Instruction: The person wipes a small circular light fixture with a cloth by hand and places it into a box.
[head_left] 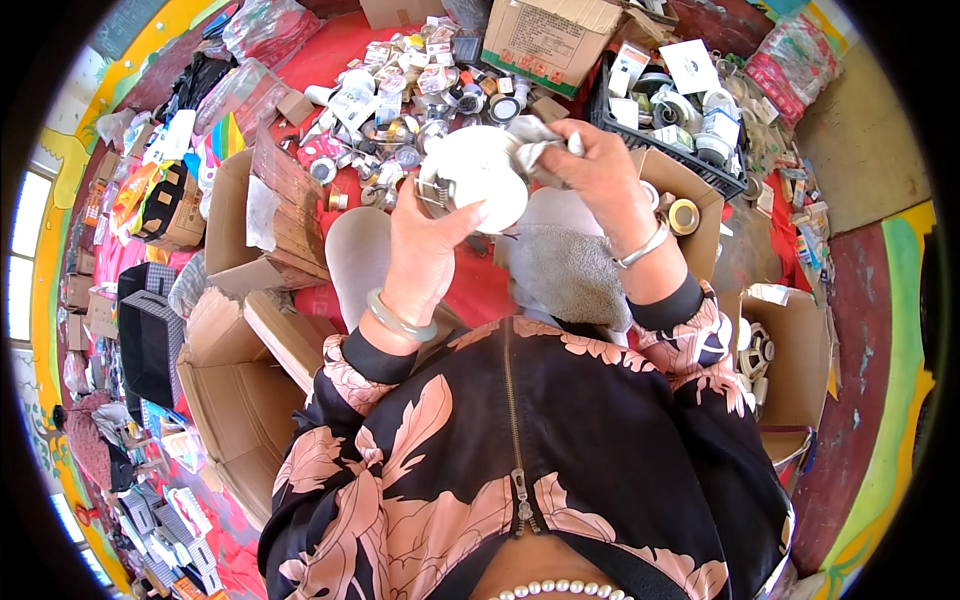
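My left hand (422, 232) grips a round white light fitting (485, 185) by its left side, with the thumb along its near edge. A metal spring clip shows on the fitting next to my fingers, so it looks like a recessed downlight. My right hand (603, 172) is closed on a crumpled pale grey cloth (533, 140), which touches the fitting's upper right edge. Both hands are raised above my knees. A grey towel (565, 275) lies over my right thigh.
Ahead on the red floor covering lies a heap of small lamps and boxes (400, 110). A black crate (690, 165) of fittings stands at the far right. Open cartons (235, 400) are at my left, and a carton (805, 350) holding white parts is at my right.
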